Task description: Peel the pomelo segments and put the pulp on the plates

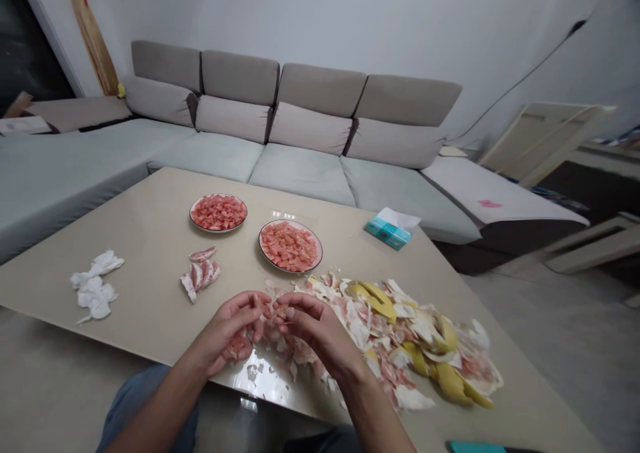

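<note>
My left hand (231,333) and my right hand (323,333) meet over the table's near side, fingertips close together. Reddish pomelo flesh (240,346) shows under the curled fingers of the left hand. The right thumb and forefinger pinch a small pinkish bit at the fingertips, too blurred to tell whether it is flesh or membrane. Directly beyond my hands stands a plate of pink pomelo pieces (291,246). Unpeeled pomelo segments (201,276) lie in a small group to the left. A heap of peel and membrane (385,333) spreads beside and below my right hand.
A second plate of redder pomelo pieces (219,213) sits farther back. Crumpled white tissues (96,286) lie at the left, a blue tissue pack (390,229) at the back right. Something teal (477,447) rests at the near edge. A grey sofa (300,163) borders the table (150,239).
</note>
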